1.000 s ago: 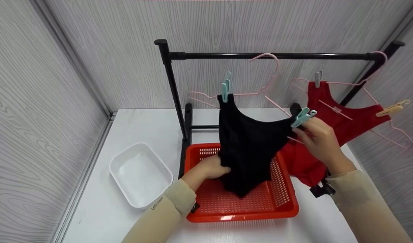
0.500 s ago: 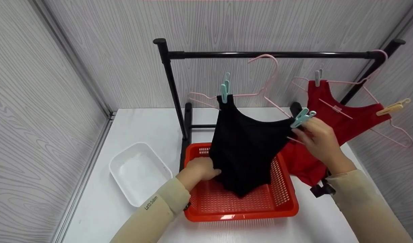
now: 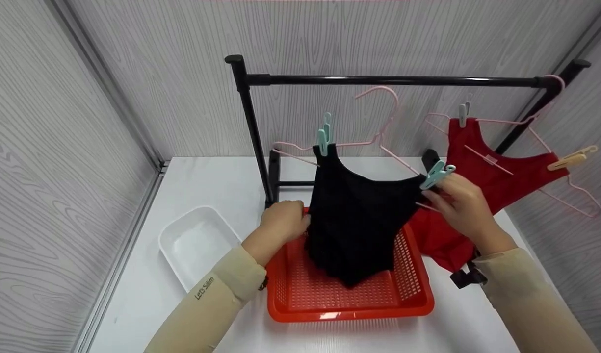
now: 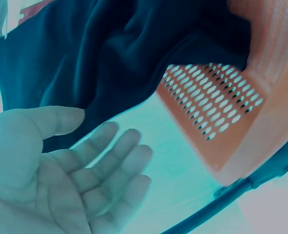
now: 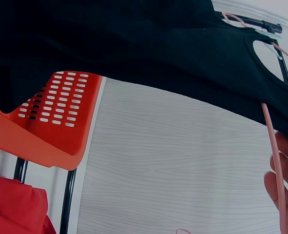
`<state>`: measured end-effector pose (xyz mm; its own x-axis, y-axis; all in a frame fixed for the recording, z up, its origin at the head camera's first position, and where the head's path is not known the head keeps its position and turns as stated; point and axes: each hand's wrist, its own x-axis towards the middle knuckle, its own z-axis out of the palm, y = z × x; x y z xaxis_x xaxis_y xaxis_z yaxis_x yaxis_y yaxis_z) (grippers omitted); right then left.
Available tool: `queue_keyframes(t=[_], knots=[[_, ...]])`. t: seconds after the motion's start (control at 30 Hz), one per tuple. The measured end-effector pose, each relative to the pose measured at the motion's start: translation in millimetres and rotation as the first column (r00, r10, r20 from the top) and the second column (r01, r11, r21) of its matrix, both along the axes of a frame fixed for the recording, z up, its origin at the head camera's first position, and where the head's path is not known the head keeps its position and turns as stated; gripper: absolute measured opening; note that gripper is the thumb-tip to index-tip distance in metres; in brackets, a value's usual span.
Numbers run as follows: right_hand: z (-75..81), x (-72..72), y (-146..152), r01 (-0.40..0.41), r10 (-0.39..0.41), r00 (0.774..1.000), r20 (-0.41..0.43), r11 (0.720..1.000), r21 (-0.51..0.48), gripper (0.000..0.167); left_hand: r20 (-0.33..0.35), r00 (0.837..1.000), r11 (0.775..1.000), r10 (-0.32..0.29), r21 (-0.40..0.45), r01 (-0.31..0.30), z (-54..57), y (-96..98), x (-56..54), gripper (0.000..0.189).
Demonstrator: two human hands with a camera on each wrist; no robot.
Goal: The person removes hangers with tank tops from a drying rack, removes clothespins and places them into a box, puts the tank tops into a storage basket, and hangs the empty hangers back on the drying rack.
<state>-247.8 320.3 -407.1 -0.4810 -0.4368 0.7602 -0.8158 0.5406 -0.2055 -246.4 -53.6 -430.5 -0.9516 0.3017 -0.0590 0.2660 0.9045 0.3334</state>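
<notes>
A black sleeveless top [image 3: 359, 225] hangs on a pink hanger [image 3: 352, 143], with a teal clothespin [image 3: 324, 139] at its left strap and another teal clothespin [image 3: 436, 175] at its right strap. My right hand [image 3: 459, 201] pinches the right strap just beside that clothespin; the right wrist view catches only part of its fingers [image 5: 285, 165]. At the top's left side edge is my left hand [image 3: 284, 220]. In the left wrist view its fingers are relaxed and spread, the thumb right against the fabric. The hanger's hook shows just below the rack bar [image 3: 329, 80].
Beneath the top stands a red perforated basket [image 3: 354, 314]. A white tray [image 3: 202, 250] sits on the table to the left. At right, a red top [image 3: 491, 181] hangs from the rack on another pink hanger, with a grey clothespin [image 3: 462, 115] and a yellow one [image 3: 570, 159].
My left hand has moved up and left along the top's side, its fingers now loose. The hanger and black top have dropped slightly and shifted left, with my right hand still pinching the strap.
</notes>
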Motion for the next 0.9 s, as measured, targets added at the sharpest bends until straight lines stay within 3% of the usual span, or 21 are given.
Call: queue_keyframes(t=[0.13, 0.23, 0.3, 0.4, 0.47, 0.5, 0.6, 0.8, 0.9], knots=[[-1.4, 0.1, -0.9, 0.002, -0.002, 1.000, -0.010, 1.000, 0.001, 0.023, -0.139, 0.990, 0.998, -0.008, 0.068, 0.018, 9.7, -4.6, -6.9, 0.022], [-2.7, -0.6, -0.7, 0.000, 0.000, 1.000, -0.009, 1.000, 0.006, 0.021, -0.253, 0.967, 0.992, -0.004, 0.118, 0.034, 18.4, -6.0, -12.4, 0.019], [-3.8, -0.8, -0.5, -0.002, 0.002, 1.000, -0.007, 1.000, 0.005, 0.021, -0.357, 0.934, 0.986, 0.000, 0.154, 0.059, 24.3, -5.9, -15.7, 0.018], [-5.0, -0.5, 0.0, 0.003, -0.003, 1.000, -0.002, 1.000, 0.010, 0.023, -0.504, 0.864, 0.971, 0.013, 0.214, 0.110, 34.1, -5.3, -19.3, 0.020], [-5.1, -0.2, -0.1, 0.008, -0.008, 1.000, 0.001, 1.000, 0.013, 0.024, -0.566, 0.824, 0.959, 0.028, 0.247, 0.137, 40.6, -4.6, -21.6, 0.026], [-5.0, -0.1, -0.1, 0.011, -0.011, 1.000, 0.003, 1.000, 0.018, 0.024, -0.582, 0.813, 0.955, 0.034, 0.259, 0.146, 43.9, -4.3, -22.8, 0.031], [-4.1, 0.3, -0.8, 0.016, -0.017, 1.000, 0.009, 1.000, 0.025, 0.025, -0.568, 0.822, 0.942, 0.040, 0.297, 0.159, 53.4, -3.6, -27.4, 0.047], [-2.8, 0.0, -3.3, 0.017, -0.018, 1.000, 0.010, 0.999, 0.033, 0.024, -0.421, 0.907, 0.898, 0.007, 0.402, 0.180, 67.0, -3.0, -40.5, 0.068], [-2.9, -0.8, -5.3, 0.010, -0.010, 1.000, 0.006, 0.999, 0.034, 0.023, -0.356, 0.934, 0.874, -0.031, 0.444, 0.198, 72.1, -3.1, -45.0, 0.070]])
